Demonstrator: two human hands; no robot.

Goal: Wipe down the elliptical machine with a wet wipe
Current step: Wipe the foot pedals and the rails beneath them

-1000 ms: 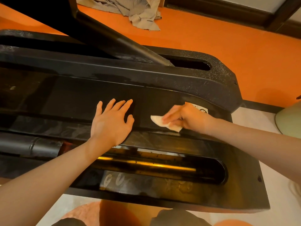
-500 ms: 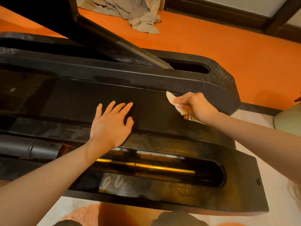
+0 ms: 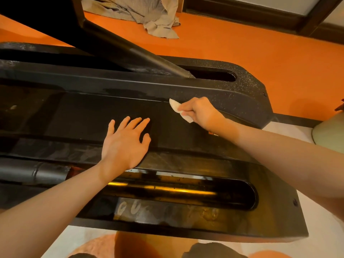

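Note:
The black elliptical machine (image 3: pixel 74 112) stretches across the view, with a slotted rail housing near me and a speckled rear housing beyond. My right hand (image 3: pixel 200 111) pinches a folded white wet wipe (image 3: pixel 176 108) against the upper edge of the flat middle panel, just under the rear housing's lip. My left hand (image 3: pixel 126 142) lies flat with fingers spread on the same panel, to the left of the wipe. A shiny metal bar shows inside the near slot.
A black arm (image 3: pixel 130 51) slants from the upper left into the far slot. Crumpled grey cloth (image 3: pixel 149 13) lies on the orange floor beyond. A pale green rounded object (image 3: pixel 329 133) sits at the right edge. Light floor lies beneath the machine's right end.
My right hand carried the wipe from the lower part of the panel up to its top edge and slightly left. My left hand stayed flat in place.

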